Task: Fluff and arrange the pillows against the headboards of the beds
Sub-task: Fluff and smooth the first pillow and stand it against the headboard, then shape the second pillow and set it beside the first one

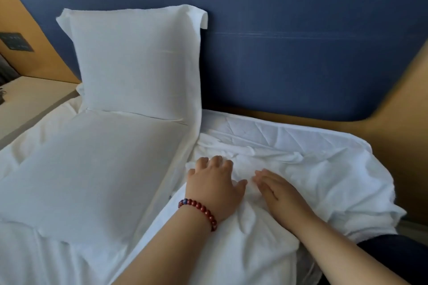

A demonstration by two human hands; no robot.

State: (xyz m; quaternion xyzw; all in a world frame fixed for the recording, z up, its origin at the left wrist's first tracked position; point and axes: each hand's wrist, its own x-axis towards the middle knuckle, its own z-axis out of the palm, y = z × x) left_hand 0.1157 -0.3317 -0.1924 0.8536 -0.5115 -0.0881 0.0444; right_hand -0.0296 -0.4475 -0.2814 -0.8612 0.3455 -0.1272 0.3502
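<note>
Fingers [216,161] of the left hand [215,183], spread and slightly bent, press rumpled white bedding [301,169] at 6 o'clock; the right hand [278,190] lies flat beside it, fingers together. Pillow or duvet beneath: unclear. At 9 o'clock a white rectangular pillow [88,169] lies flat; at 11, a second white pillow [136,62] stands against the blue padded headboard [301,41].

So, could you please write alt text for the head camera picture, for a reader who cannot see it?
A person's left hand and right hand press on rumpled white bedding. Left of them, one white pillow stands upright against a blue headboard and a second pillow lies flat before it. A red bead bracelet is on the left wrist.
</note>
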